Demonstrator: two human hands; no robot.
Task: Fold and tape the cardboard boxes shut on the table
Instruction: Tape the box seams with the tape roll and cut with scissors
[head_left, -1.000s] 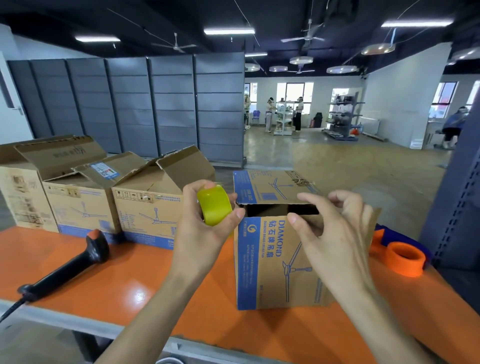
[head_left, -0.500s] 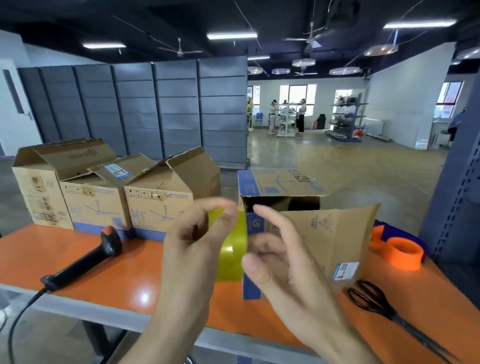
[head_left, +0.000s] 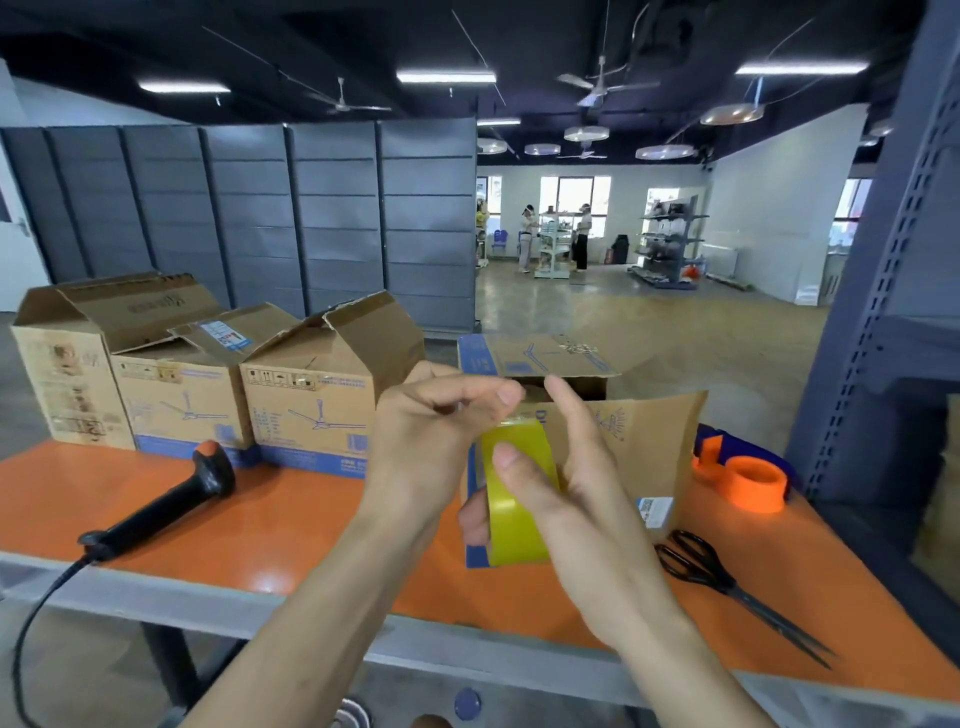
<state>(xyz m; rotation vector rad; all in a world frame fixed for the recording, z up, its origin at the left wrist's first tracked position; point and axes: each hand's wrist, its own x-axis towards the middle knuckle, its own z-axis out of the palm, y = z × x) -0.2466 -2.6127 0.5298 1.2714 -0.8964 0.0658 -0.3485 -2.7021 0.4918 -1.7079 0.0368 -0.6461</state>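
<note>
Right hand curls around the yellow plastic tape roll; I see left hand pinching its top edge.

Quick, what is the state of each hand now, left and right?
Left hand: pinches the top edge of the roll of yellow tape.
Right hand: grips the same roll, thumb on its face.

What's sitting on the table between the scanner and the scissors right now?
The open cardboard box; the right hand holds the yellow tape roll in front of it. Head view.
</note>
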